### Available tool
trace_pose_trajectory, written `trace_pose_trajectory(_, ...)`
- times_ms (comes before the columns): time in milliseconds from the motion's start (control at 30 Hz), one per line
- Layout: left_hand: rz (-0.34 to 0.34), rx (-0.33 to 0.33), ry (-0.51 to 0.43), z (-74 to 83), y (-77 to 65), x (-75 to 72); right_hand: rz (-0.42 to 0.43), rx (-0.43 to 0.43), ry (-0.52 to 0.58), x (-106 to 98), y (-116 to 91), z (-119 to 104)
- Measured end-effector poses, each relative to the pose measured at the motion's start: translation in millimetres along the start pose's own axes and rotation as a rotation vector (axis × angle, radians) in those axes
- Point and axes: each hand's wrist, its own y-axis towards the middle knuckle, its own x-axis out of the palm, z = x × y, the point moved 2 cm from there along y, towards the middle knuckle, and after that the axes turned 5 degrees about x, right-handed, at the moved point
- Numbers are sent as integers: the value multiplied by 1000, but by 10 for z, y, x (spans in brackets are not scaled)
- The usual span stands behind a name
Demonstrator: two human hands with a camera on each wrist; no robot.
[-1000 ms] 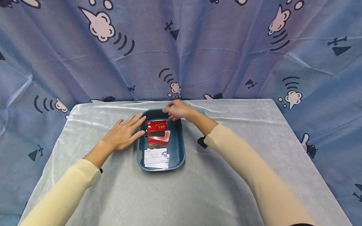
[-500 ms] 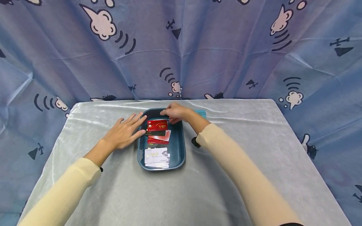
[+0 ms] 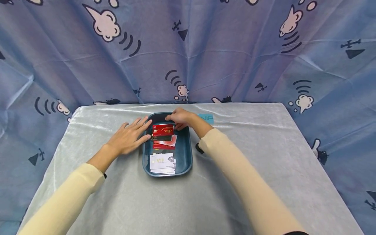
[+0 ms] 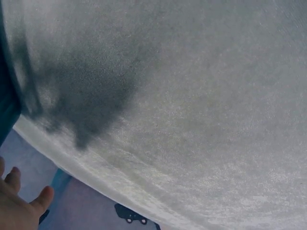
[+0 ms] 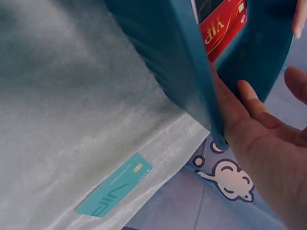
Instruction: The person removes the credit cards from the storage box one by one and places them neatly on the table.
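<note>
A dark blue tray (image 3: 184, 153) is set on the pale grey cloth (image 3: 132, 205). White cards (image 3: 161, 160) are laid at its near end; at its far end a red card (image 3: 163, 130) marked VIP is seen, with a black card (image 3: 161, 138) placed just on its near side. The left rim is touched by the left hand (image 3: 126, 138), its fingers straight and spread wide. The far right corner is occupied by the right hand (image 3: 182, 118), its fingers dipped inside beside the red card, slightly bent, the thumb held apart (one fingertip is hidden by the tray wall in the right wrist view). On the cloth, right of the tray, a turquoise card (image 5: 115, 186) is seen, partly covered in the head view by the right forearm (image 3: 202, 125)
</note>
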Motion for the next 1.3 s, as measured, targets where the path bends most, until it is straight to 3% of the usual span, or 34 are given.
trace_pose_trajectory(500,-4,-6,15,1,22,-8,40,-31,-116,100,48,15)
trace_pose_trajectory(1300,13,6,12,-16,16,7,43,-45,-77,179,38,-42)
